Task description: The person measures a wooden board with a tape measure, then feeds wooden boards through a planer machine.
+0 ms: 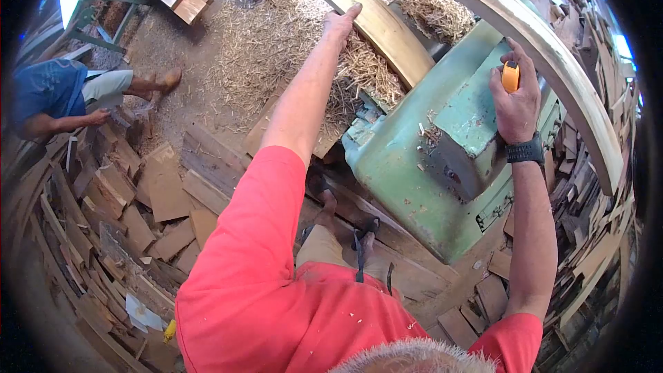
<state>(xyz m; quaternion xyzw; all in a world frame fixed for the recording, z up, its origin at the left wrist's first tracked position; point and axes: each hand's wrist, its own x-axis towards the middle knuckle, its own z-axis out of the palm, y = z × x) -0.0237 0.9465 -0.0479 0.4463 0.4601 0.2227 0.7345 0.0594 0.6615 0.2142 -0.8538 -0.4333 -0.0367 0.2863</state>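
Note:
My left hand (pixel 340 26) reaches forward to the near edge of a long wooden board (pixel 380 24), its thumb raised and the other fingers mostly hidden. The board's near end meets a green machine (pixel 407 159). Over the machine's raised cover, my right hand (pixel 516 97) is closed around an orange tape measure (pixel 510 77). A dark watch is on that wrist. Just past the right hand, a long curved wooden piece (pixel 545 45) runs from the top of the view down the right side.
Wood shavings (pixel 269 55) cover the floor ahead. Scrap boards (pixel 162 183) lie at the left, with more stacked wood (pixel 587 235) at the right. A seated person (pixel 55 93) in a blue shirt is at the far left, near a green stand (pixel 103 17).

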